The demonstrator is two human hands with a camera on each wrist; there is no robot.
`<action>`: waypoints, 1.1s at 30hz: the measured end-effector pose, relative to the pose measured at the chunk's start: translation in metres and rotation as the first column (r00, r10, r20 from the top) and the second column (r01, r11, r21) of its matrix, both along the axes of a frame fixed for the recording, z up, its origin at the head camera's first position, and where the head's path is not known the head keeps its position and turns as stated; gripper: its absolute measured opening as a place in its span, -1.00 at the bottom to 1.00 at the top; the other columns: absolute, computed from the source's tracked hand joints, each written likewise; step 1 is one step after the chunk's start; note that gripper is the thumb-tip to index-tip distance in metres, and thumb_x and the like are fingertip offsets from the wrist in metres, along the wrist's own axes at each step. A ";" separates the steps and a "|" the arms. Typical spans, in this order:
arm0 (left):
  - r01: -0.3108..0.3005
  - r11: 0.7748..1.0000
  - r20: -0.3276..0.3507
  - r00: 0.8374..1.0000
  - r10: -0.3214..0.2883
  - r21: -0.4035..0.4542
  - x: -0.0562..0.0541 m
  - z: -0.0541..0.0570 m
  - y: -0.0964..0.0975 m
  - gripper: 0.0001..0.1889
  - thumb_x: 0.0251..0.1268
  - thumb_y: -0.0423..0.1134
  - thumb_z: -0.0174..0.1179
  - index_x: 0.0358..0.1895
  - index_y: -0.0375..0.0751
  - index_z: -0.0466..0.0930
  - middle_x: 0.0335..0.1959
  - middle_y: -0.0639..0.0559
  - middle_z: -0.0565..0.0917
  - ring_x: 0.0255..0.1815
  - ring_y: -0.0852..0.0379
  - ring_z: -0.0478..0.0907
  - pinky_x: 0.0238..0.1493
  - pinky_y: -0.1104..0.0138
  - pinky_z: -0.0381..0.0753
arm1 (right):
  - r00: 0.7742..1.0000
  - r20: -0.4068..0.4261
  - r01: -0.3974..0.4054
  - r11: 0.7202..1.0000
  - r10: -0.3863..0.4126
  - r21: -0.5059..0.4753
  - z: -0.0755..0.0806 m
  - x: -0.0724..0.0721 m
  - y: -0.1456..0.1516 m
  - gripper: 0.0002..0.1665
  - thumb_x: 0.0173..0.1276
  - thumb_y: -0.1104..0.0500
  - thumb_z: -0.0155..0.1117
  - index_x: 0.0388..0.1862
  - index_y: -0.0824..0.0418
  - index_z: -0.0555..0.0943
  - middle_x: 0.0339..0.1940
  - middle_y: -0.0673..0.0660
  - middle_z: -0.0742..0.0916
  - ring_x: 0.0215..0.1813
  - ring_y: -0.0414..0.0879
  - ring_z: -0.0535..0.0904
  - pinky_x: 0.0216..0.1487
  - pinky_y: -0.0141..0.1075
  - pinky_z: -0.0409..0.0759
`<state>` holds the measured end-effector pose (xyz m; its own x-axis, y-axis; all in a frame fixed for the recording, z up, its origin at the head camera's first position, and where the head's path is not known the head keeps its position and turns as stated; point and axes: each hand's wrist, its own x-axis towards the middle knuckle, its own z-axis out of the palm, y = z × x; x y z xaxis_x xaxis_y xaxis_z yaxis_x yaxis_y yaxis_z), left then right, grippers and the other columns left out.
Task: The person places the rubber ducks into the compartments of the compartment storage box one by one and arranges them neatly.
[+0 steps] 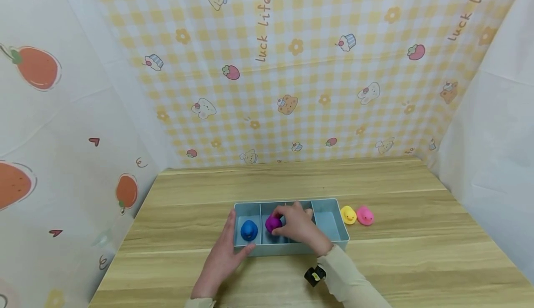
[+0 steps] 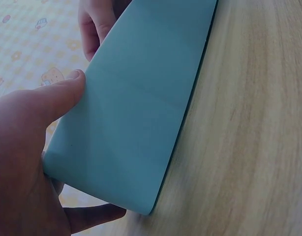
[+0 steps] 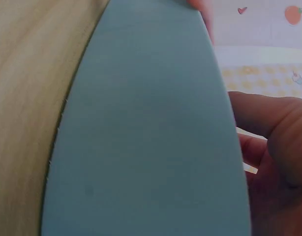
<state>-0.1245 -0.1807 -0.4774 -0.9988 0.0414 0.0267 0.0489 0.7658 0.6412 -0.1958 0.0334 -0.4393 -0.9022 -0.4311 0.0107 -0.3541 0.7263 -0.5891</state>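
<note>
A light blue-grey box [image 1: 288,251] with a row of compartments stands on the table. My left hand [image 1: 225,252] holds its left end, fingers along the side wall and thumb at the front rim. In the left wrist view, that thumb [image 2: 67,93] rests on the rim. A blue toy duck [image 1: 249,230] sits in the leftmost compartment. With thumb and fingers my right hand [image 1: 298,224] pinches a purple toy duck [image 1: 273,224] in the second compartment. The same hand covers most of the third compartment. Box wall hides the right fingertips in the right wrist view.
Close beside the box's right end, a yellow toy duck [image 1: 348,215] and a pink toy duck [image 1: 365,215] sit side by side on the wooden table [image 1: 400,261]. Behind the table hangs a checked cloth [image 1: 308,76], with pale cloths at both sides.
</note>
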 end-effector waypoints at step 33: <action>0.014 1.000 -0.034 0.999 -0.015 -0.006 0.001 -0.001 0.000 0.01 0.24 0.13 0.21 0.55 -0.04 -0.28 0.55 -0.18 -0.05 0.44 -0.30 0.16 0.32 -0.14 0.31 | 0.985 -0.170 0.009 0.963 0.039 0.270 -0.018 0.002 -0.017 -0.65 -0.05 -0.01 0.58 -0.29 0.00 0.64 -0.30 0.01 0.77 -0.26 -0.07 0.29 -0.32 -0.17 0.13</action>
